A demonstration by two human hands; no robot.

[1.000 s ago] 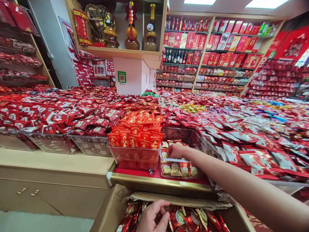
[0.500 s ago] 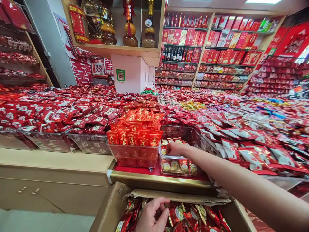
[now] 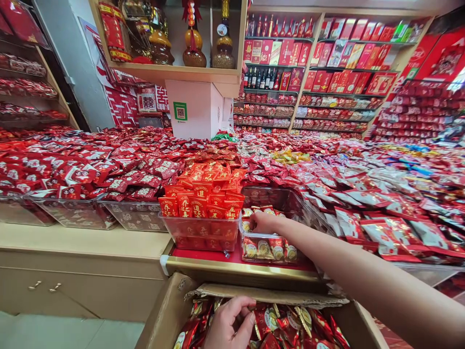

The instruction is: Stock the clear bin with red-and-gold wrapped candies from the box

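My right hand (image 3: pixel 264 222) reaches into a clear plastic bin (image 3: pixel 269 236) on the counter. Its fingers are curled down among small gold-and-red wrapped sweets (image 3: pixel 264 249); whatever they grip is hidden. Below, my left hand (image 3: pixel 231 324) rests in an open cardboard box (image 3: pixel 161 310), over red-and-gold wrapped sweets (image 3: pixel 286 324). The left thumb and forefinger are bent with a gap between them, and no sweet shows there. The other left fingers are mostly out of sight.
Left of my right hand, a clear bin (image 3: pixel 203 237) overflows with orange-red packets (image 3: pixel 199 201). More filled bins (image 3: pixel 78 212) line the counter (image 3: pixel 83 242). White-and-red packets (image 3: pixel 385 232) are heaped on the right. A torn cardboard flap (image 3: pixel 269 296) edges the box. An overhead shelf (image 3: pixel 174 73) juts out.
The view has shifted very slightly. Both hands keep nearly the same place and shape, the right in the bin and the left in the box.
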